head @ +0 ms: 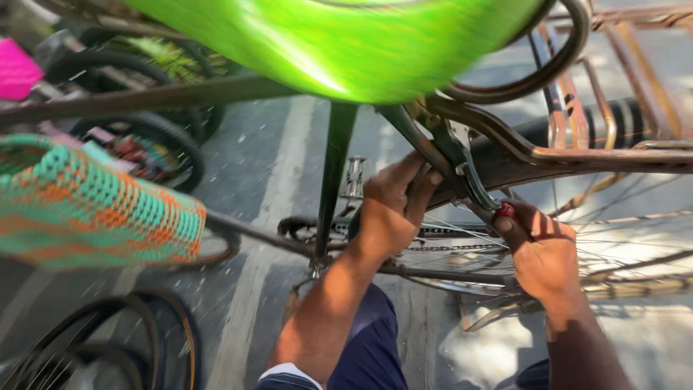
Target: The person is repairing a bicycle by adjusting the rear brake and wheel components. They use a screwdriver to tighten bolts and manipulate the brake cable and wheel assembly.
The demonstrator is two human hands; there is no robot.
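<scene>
Under the green saddle (346,43), your two hands work at the rear brake (462,162) of a bicycle. Your left hand (390,209) wraps around the seat stay just below the brake, fingers curled shut on the dark tube (415,141). Your right hand (541,249) sits beside the rear wheel (577,245), thumb and forefinger pinching a small red-handled tool (504,210) whose tip meets the lower end of the brake arm. The brake hangs from the frame just above the tyre, between your two hands. The chain (447,248) runs under your left wrist. A rusty carrier rack (613,94) stretches over the wheel to the right. At the left edge, a woven teal-and-orange basket (94,206) is blurred, with other bicycle tyres (123,339) lying on the pavement below it.
</scene>
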